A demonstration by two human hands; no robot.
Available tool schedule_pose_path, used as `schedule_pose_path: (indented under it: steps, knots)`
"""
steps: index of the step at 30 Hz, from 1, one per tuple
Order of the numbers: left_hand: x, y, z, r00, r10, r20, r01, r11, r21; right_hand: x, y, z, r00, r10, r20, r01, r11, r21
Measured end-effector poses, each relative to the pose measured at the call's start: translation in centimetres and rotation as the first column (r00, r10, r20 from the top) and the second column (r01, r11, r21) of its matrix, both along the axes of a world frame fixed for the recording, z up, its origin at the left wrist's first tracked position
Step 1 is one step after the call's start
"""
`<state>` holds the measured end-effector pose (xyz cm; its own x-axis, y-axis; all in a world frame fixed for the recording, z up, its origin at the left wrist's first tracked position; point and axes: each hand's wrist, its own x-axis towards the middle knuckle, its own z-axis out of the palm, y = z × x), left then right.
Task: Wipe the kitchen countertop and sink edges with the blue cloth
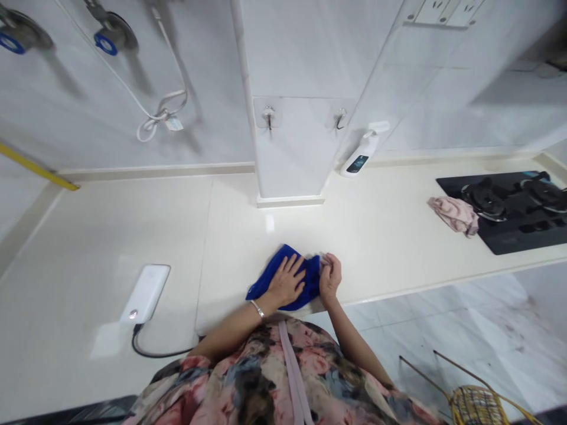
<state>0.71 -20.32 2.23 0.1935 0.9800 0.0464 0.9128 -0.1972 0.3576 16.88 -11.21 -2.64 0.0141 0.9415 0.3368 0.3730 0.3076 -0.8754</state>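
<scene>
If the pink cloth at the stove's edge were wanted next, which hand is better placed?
Probably the right hand: it is nearer the pink cloth, at the right edge of the blue cloth, while the left hand lies spread on it, farther off.

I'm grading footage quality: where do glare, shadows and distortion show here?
Head view: bright glare on the counter, beside the white device and in front of the pillar; head view: soft shadows on the wall below the valves; head view: wide-angle slant, the pillar narrowing downward; blue cloth easily made out.
</scene>
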Motion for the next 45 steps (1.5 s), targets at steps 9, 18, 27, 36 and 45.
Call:
schedule_pose_path:
  steps: [9, 18, 27, 36, 45]
  knots:
    - [3.8, -0.6, -0.3, 0.990, -0.099, 0.096, 0.102, 0.994, -0.030, 3.8, -3.0, 2.6, 0.925, 0.247, 0.289, -0.267, 0.963, 0.031]
    - [-5.5, -10.7, 0.9, 0.820, 0.556, -0.135, -0.564, 0.825, -0.025, 5.3, -2.3, 0.0, 0.892, 0.285, 0.351, -0.330, 0.941, 0.076]
    - [-15.1, -12.9, 0.9, 0.516, 0.833, -0.200, -0.849, 0.528, 0.004, 5.3, -2.2, -0.7, 0.859, 0.317, 0.402, -0.358, 0.933, 0.028]
    - [-15.3, -11.6, 0.1, 0.356, 0.916, -0.184, -0.926, 0.372, 0.060, 5.1, -2.6, 0.6, 0.870, 0.329, 0.367, -0.394, 0.912, 0.116]
    - [-3.4, -6.4, -0.2, 0.725, 0.659, -0.203, -0.667, 0.744, 0.033, 12.1, -1.1, 1.1, 0.966, 0.118, 0.231, -0.128, 0.991, 0.030]
